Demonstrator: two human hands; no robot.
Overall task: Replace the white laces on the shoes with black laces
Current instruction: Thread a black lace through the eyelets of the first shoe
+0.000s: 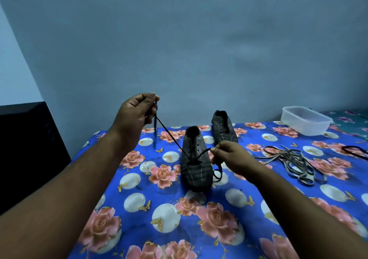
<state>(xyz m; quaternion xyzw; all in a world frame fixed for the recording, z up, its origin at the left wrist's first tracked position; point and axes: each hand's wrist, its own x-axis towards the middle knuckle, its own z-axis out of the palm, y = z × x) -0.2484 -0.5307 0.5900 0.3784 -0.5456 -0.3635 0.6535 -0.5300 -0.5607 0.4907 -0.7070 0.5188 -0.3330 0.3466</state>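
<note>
Dim bluish light, soft focus, wide-angle bending at edges

Grey striped shoe (196, 167); blue floral sheet (155, 199).

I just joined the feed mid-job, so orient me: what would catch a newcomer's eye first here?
Both hands pull a black lace taut through the near shoe at centre: the left hand pinches one end raised high, the right hand pinches the other low beside the shoe. Behind it stands the far shoe, apparently unlaced. A heap of pale laces lies to the right on the floral sheet.
</note>
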